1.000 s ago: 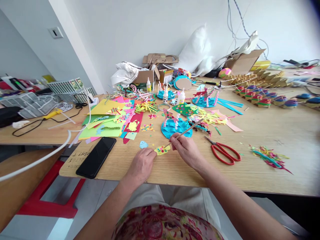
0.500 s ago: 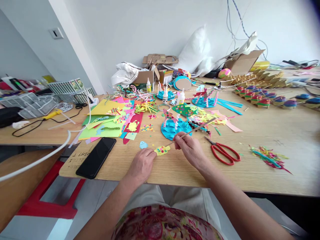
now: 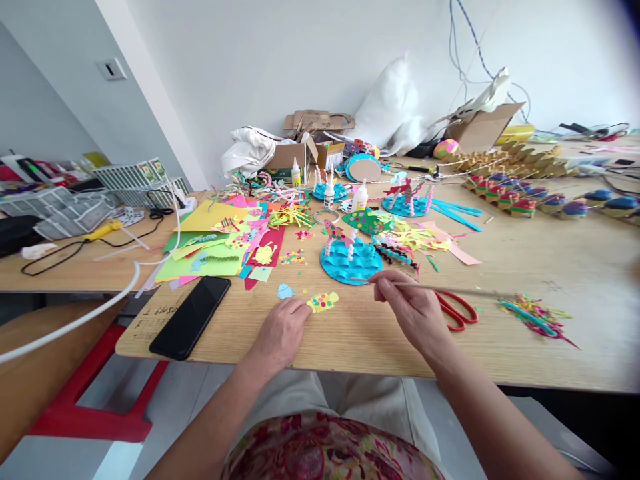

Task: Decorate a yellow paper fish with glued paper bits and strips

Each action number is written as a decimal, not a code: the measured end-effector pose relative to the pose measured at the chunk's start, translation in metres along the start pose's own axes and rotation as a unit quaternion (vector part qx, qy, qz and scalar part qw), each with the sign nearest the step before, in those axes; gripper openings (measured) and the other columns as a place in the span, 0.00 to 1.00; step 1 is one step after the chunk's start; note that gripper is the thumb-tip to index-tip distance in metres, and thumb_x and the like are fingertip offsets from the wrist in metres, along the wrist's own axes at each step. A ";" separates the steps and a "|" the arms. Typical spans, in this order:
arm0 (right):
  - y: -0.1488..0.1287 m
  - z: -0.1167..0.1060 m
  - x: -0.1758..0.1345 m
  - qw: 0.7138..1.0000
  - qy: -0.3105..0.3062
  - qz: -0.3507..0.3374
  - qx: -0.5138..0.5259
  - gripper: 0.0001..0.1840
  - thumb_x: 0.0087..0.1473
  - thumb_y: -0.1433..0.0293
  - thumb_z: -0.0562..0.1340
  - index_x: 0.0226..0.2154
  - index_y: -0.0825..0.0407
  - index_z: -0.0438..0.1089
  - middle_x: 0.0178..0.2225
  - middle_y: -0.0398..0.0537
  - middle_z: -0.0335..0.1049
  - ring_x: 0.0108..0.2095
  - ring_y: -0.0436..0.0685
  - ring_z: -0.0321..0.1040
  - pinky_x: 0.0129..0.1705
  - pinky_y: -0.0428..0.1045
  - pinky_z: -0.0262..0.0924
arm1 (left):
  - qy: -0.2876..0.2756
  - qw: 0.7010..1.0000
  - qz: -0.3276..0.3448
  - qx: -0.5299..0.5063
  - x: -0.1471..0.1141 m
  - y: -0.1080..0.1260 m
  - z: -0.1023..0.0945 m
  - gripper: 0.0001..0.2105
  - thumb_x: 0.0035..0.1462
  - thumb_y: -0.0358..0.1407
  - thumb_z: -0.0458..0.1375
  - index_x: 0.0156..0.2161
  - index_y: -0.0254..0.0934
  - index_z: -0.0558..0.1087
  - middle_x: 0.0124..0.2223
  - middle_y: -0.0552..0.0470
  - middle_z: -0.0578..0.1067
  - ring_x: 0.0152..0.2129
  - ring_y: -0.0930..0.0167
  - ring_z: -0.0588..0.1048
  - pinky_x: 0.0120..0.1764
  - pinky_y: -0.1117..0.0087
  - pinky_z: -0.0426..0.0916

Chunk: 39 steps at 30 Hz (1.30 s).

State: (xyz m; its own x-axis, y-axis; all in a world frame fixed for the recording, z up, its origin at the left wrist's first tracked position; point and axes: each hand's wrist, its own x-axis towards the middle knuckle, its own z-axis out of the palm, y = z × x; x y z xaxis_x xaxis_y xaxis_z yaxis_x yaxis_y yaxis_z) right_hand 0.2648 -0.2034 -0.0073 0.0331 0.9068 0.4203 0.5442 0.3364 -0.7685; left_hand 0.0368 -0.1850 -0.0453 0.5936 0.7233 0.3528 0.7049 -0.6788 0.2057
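A small yellow paper cutout with coloured dots [image 3: 323,303] lies on the table, its left end under the fingertips of my left hand [image 3: 284,331]. Those fingers are closed together and press the cutout. My right hand [image 3: 411,308] is shut on a thin wooden stick [image 3: 460,290], which now lies almost level. The stick's left tip is in front of a round blue paper base [image 3: 345,268] carrying a dotted paper fish [image 3: 339,233]. Just beyond my left hand is a small light-blue paper fish [image 3: 285,291]. Red-handled scissors [image 3: 457,312] are partly hidden behind my right hand.
A black phone [image 3: 191,317] lies left, near coloured paper sheets [image 3: 210,227]. Paper dots [image 3: 292,257] and glue bottles [image 3: 360,198] are further back. A pile of thin paper scraps [image 3: 535,316] sits right. A white cable [image 3: 95,313] crosses the left side.
My right hand has moved right and slightly down, away from the dotted cutout. The stick has swung from a slant to nearly level, pointing right. My left hand stays on the cutout.
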 end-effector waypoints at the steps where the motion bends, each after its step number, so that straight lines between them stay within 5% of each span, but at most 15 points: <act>1: 0.002 -0.005 -0.005 1.000 -0.002 -0.005 -0.021 0.11 0.55 0.65 0.51 0.31 0.51 0.67 0.23 0.45 0.65 0.27 0.53 0.64 0.29 0.47 0.57 | 0.001 1.000 0.001 -0.005 0.000 -0.001 -0.001 0.11 0.53 0.21 0.48 0.37 0.33 0.69 0.39 0.48 0.72 0.39 0.68 0.69 0.44 0.66 0.66; 6: 0.019 -0.029 -0.022 0.990 -0.065 -0.030 -0.118 0.14 0.55 0.69 0.50 0.40 0.51 0.68 0.33 0.50 0.72 0.34 0.55 0.69 0.34 0.48 0.61 | -0.005 0.998 -0.005 -0.066 0.002 -0.003 -0.008 0.12 0.52 0.22 0.48 0.39 0.35 0.68 0.40 0.49 0.73 0.39 0.69 0.70 0.43 0.66 0.66; 13: 0.033 -0.057 -0.021 0.986 -0.117 0.022 -0.112 0.18 0.56 0.68 0.47 0.43 0.54 0.67 0.36 0.52 0.72 0.37 0.54 0.69 0.38 0.48 0.62 | -0.029 0.993 -0.034 -0.109 0.010 -0.012 -0.022 0.11 0.52 0.24 0.49 0.38 0.37 0.68 0.39 0.50 0.73 0.38 0.71 0.70 0.42 0.70 0.66; 23: 0.033 -0.039 -0.010 0.931 -0.150 0.104 -0.316 0.18 0.50 0.75 0.50 0.43 0.55 0.66 0.30 0.48 0.73 0.32 0.55 0.69 0.32 0.47 0.58 | -0.133 0.991 -0.035 0.001 0.028 -0.015 -0.026 0.11 0.52 0.28 0.51 0.42 0.36 0.66 0.42 0.49 0.70 0.42 0.68 0.67 0.46 0.67 0.62; 31: 0.034 -0.035 -0.009 0.895 -0.169 0.106 -0.398 0.17 0.50 0.74 0.52 0.44 0.57 0.64 0.38 0.54 0.70 0.39 0.59 0.67 0.37 0.48 0.57 | -0.191 0.981 -0.011 0.040 0.036 -0.010 -0.025 0.10 0.53 0.30 0.50 0.42 0.37 0.66 0.42 0.48 0.69 0.41 0.66 0.67 0.43 0.66 0.63; 39: 0.034 -0.035 -0.006 0.885 -0.155 0.127 -0.419 0.18 0.51 0.76 0.53 0.46 0.56 0.63 0.46 0.56 0.67 0.41 0.59 0.67 0.39 0.49 0.57 | -0.190 0.980 0.003 0.054 0.037 -0.011 -0.023 0.10 0.54 0.27 0.48 0.41 0.36 0.66 0.42 0.48 0.69 0.42 0.67 0.67 0.44 0.67 0.62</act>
State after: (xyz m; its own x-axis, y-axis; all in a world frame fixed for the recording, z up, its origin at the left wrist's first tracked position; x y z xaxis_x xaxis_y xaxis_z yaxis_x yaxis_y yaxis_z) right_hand 0.3121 -0.2066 -0.0194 0.0825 0.9961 0.0319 0.9876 -0.0775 -0.1366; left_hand 0.0418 -0.1536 -0.0136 0.6850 0.7283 -0.0167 0.7259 -0.6804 0.1004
